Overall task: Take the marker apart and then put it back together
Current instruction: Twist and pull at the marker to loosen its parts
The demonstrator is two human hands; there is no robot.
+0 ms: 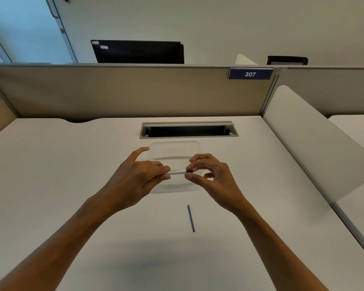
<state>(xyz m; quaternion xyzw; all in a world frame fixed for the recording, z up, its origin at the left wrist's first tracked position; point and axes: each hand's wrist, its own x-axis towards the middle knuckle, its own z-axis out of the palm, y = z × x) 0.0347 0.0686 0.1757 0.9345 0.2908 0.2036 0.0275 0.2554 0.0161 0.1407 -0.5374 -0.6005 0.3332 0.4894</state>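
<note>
Marker barrel (178, 172) level between both grips: left hand (135, 177) around body, right hand (210, 175) pinching dark end.

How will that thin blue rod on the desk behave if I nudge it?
The blue rod looks round and thin, so it will probably roll sideways on the smooth desk. It seems very light, and pinching it up off the flat surface may be fiddly.

One head camera looks forward and down from above the desk (72, 164). It is close to the two forearms and faces the partition (114, 91) behind.
</note>
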